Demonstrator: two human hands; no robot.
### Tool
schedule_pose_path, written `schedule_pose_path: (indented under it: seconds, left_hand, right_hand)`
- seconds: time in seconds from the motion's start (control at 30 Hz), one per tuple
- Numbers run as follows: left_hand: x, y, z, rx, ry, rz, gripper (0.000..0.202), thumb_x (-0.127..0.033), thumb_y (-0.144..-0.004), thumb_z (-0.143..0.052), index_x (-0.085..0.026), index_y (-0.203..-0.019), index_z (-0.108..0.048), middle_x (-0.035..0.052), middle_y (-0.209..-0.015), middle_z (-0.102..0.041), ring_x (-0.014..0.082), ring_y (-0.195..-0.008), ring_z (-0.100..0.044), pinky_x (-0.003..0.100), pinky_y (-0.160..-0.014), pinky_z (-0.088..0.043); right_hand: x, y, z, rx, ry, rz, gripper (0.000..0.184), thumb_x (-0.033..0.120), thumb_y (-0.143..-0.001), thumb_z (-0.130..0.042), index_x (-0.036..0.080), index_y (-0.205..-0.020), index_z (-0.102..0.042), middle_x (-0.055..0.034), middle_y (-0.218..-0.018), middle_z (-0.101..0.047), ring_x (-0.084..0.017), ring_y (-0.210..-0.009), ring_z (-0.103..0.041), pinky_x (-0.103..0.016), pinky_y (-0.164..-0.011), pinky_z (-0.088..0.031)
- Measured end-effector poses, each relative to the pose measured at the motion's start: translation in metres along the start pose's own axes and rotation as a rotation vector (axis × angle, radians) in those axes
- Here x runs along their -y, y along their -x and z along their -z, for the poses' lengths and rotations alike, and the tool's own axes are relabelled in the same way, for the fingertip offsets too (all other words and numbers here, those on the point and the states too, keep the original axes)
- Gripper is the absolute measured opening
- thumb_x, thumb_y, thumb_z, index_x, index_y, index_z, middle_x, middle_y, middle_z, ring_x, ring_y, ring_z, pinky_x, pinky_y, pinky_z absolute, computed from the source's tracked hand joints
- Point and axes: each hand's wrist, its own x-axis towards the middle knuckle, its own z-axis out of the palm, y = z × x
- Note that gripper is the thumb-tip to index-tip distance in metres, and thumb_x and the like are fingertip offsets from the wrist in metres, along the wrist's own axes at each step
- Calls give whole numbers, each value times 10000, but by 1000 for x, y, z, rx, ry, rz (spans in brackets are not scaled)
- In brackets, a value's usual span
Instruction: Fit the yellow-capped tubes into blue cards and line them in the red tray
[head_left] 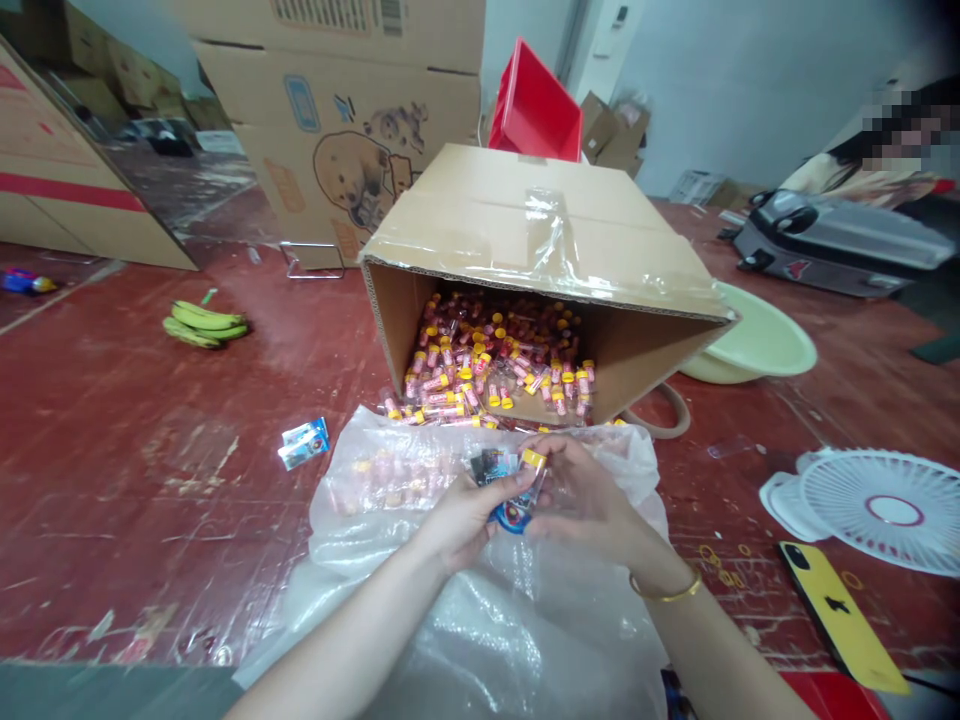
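Note:
My left hand [466, 522] is closed around small blue printed packets [513, 517], with its thumb pressed on top. Beside that thumb, a clear tube with a yellow cap [533, 462] stands upright. My right hand [592, 510], slightly blurred, curls its fingers around the tube from the right. Both hands are above a translucent plastic sheet [480, 625]. Just beyond, a cardboard box [480, 215] lies on its side with its mouth towards me. Many pink tubes with yellow caps [465, 375] fill it and spill onto the sheet's far edge.
Two blue packets [304, 443] and bananas [204, 325] lie left on the red floor. Rightward are a pale basin [765, 340], a white slotted basket [892, 510] and a yellow phone [844, 615]. Behind are a red bin [536, 105], a suitcase [832, 245] and another person [840, 175].

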Motion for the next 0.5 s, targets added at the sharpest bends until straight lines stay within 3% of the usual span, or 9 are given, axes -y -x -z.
schedule_pose_path:
  seconds: [0.1, 0.27, 0.4, 0.5]
  left_hand:
    - [-2, -3, -7, -15, 39, -14, 448, -309, -611, -865, -86, -959, -692, 142, -878, -730, 233, -782, -697, 298, -646, -569]
    - [0, -4, -10, 14, 73, -24, 438, -327, -632, -853, -99, -968, -690, 134, -916, -731, 221, -773, -691, 308, -681, -557]
    - [3, -1, -4, 2, 28, -56, 357, -249, -600, -876, -95, -878, -712, 90, -842, -732, 154, -709, -664, 255, -724, -522]
    - [5, 0, -3, 10, 13, -77, 353, -248, -585, -882, -106, -862, -717, 76, -824, -728, 155, -702, -654, 265, -728, -514]
  right_hand:
    - [-7, 11, -14, -50, 177, 37, 811, 287, -580, -863, 322, -1222, -369, -67, -1226, -499, -257, -1074, -578, -388, -820, -575]
    - [-14, 11, -25, -227, 197, 58, 657, 194, -661, -769, 315, -1169, -371, -73, -1270, -459, -242, -1071, -583, -360, -790, -574]
    - [-13, 8, -23, -268, 216, 121, 644, 125, -629, -736, 277, -1152, -391, -59, -1113, -531, -226, -1034, -581, -354, -815, -549]
    - [-10, 9, -22, -279, 257, 146, 627, 132, -630, -728, 271, -1140, -392, -52, -1071, -539, -220, -1010, -579, -357, -823, -533]
